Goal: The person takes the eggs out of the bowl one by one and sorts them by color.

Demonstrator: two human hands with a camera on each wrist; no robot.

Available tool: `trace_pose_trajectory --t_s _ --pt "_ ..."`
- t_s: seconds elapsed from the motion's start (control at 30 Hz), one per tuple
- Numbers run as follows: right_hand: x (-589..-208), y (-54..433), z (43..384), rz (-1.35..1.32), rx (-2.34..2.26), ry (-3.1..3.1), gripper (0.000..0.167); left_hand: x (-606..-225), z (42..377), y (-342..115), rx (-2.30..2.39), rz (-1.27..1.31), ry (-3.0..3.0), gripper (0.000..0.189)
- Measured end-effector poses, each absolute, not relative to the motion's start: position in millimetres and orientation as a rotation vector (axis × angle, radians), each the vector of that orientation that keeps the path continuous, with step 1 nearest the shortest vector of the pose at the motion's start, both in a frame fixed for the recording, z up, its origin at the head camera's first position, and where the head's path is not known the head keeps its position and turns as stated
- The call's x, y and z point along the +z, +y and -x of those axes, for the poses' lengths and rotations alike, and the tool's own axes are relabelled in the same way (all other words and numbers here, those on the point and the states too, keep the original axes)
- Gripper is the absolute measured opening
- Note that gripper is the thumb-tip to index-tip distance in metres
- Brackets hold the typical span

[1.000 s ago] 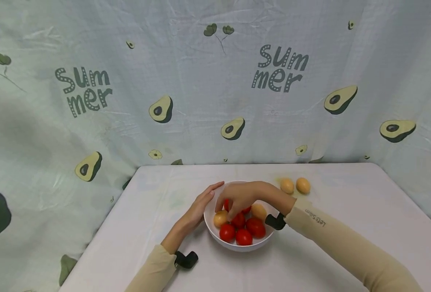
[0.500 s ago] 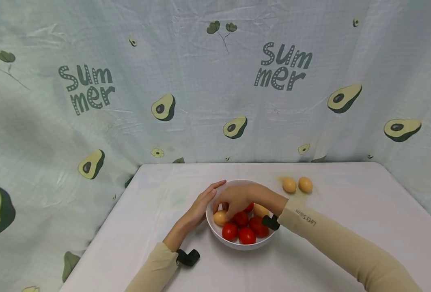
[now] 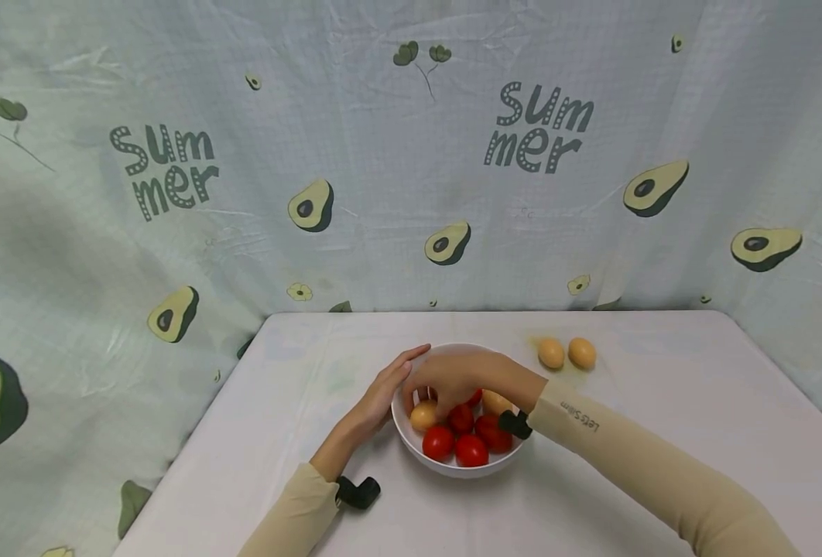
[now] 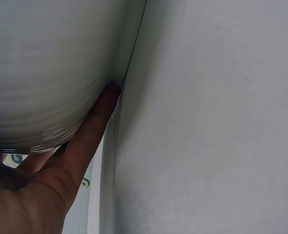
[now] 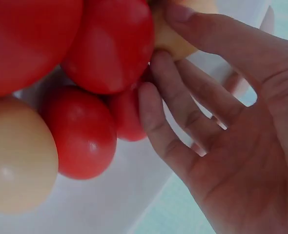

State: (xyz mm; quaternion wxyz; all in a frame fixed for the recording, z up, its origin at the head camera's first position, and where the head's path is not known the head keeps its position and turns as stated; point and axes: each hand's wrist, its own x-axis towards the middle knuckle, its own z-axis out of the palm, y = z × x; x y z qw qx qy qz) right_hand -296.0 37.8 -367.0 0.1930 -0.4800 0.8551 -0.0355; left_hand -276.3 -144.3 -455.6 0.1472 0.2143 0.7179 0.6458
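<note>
Pale cloth [image 3: 369, 139] printed with avocados and "summer" hangs behind a white table [image 3: 662, 402]. At the table's middle stands a white bowl [image 3: 409, 439], its contents crowded: red eggs [image 3: 471, 450] from its centre round to 7 o'clock, and a second yellow egg [image 3: 496, 401] at 3 o'clock, partly covered by the right wrist and its black strap [image 3: 515, 424]. Two loose eggs [image 3: 551, 353], also yellow, lie side by side on the table towards 2 o'clock from the bowl.

Compared with a second ago, the right hand [image 3: 446, 377] sits further towards 9 o'clock; the left hand [image 3: 385, 389] and the loose eggs look unmoved.

The right arm comes in from 4 o'clock, hand over the bowl, fingers bent, thumb and fingertips pinching a yellow egg [image 3: 422, 418] inside at 9 o'clock. From 7 o'clock, the left arm brings its hand, fingers extended, against the bowl's outer wall, gripping nothing.
</note>
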Motion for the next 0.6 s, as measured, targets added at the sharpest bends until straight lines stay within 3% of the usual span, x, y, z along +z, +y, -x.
trace_pose_trajectory --t_s 0.6 --pt "-345 71 291 1.258 -0.434 2.381 0.031 -455 276 -142 1.857 -0.56 2.125 0.05"
